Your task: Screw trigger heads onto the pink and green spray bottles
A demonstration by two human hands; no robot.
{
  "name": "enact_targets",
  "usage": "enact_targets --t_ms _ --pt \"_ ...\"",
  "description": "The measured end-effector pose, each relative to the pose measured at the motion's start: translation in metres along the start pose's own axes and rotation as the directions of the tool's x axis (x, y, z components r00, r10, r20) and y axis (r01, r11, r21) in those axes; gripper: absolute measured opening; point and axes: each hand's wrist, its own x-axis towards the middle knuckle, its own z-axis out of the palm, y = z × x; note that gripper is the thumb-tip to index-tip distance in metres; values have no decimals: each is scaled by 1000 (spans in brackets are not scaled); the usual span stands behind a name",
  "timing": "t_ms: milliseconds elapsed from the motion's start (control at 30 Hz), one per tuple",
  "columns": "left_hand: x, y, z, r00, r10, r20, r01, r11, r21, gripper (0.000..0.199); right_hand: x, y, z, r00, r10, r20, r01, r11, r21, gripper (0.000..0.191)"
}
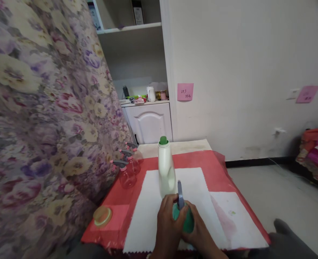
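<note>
Both hands are closed around a spray bottle [189, 222] with green contents and a grey trigger head [180, 194]. My left hand [168, 223] has its fingers at the trigger head and neck, partly covering them. My right hand [198, 226] wraps the body from the right side. Just beyond stands a pale green jug [165, 163], upright and uncapped, with a green spout in its mouth. A white cloth [145, 212] lies under the bottle and jug.
Several clear spray bottles [127, 177] with grey and pink heads stand at the table's left. A round yellowish lid [102, 216] lies front left on the red tablecloth [196, 158]. A stained white sheet [237, 216] lies right. Beyond are a cabinet [149, 120] and floral curtain [53, 126].
</note>
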Motion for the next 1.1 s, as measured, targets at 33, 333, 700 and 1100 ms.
enact_targets --t_ms 33,333,700,1100 --pt "0 0 0 1000 -5 5 5 1000 6 15 0 -2 -1 1000 6 1 -6 1000 2 80" --pt "-7 -20 4 996 -36 86 45 994 -102 43 -3 3 -2 1000 10 27 -10 1000 -6 84" --pt "-32 -78 11 940 -83 330 161 963 -215 88 -9 0 -7 999 7 40 -9 999 54 79" --pt "-37 -73 -11 905 -185 382 281 936 -211 91 -10 14 -19 964 -47 263 -24 965 261 84"
